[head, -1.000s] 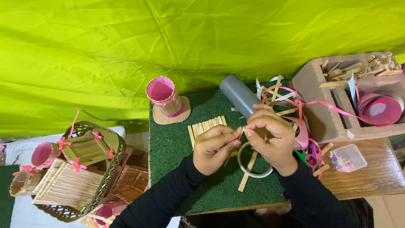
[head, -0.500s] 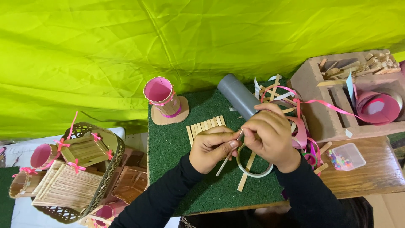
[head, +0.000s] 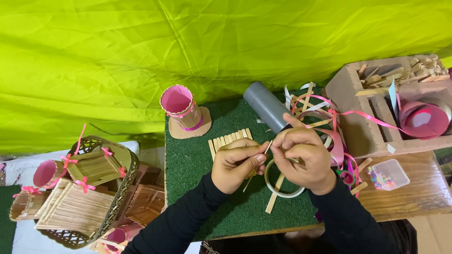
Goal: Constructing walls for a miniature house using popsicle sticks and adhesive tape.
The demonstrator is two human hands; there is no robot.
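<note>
My left hand (head: 237, 163) and my right hand (head: 302, 156) meet over a green turf mat (head: 193, 164), both pinching a thin wooden stick (head: 262, 157) that slants between them. Under my right hand lies a white tape ring (head: 281, 191) with a flat wooden stick (head: 273, 200) crossing it. A row of flat sticks laid side by side (head: 228, 139) sits just behind my left hand. A grey tube (head: 265, 105) lies on the mat beyond my right hand.
A pink-lined stick cup (head: 181, 113) stands on a cardboard disc at the mat's back. Pink and white ribbons (head: 329, 124) tangle on the right. A cardboard box (head: 362, 127) holds sticks and a pink ribbon roll (head: 426, 120). A small bead box (head: 387, 174) sits nearby. A basket (head: 120, 197) of stick crafts stands left.
Both hands stayed together over the mat. The thin stick between them has turned, now slanting from upper right down to lower left under my left hand.
</note>
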